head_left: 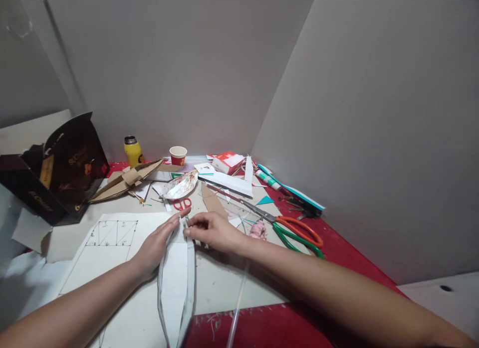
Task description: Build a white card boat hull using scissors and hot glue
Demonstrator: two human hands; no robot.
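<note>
A long white cardboard boat shape [175, 273] with raised sides and a narrowing far end lies lengthwise in front of me. My left hand [157, 246] holds its left side near the far end, fingers fairly straight and pressed along the wall; the thumb is hidden. At the right wall near the same tip, my right hand [211, 231] is closed in a pinch on the edge. Past the tip lie red-handled scissors [182, 204]. Right of my right hand are large scissors [277, 221] with orange and green handles, beside a pink wrapped bundle [258, 230].
A paper with a drawn grid [112, 233] lies at left, near a dark box [71, 173]. Farther back stand a brown cardboard boat [129, 181], a yellow bottle [133, 151] and a paper cup [178, 156]. A clear glue stick [238, 308] crosses the front edge. Grey walls enclose the table.
</note>
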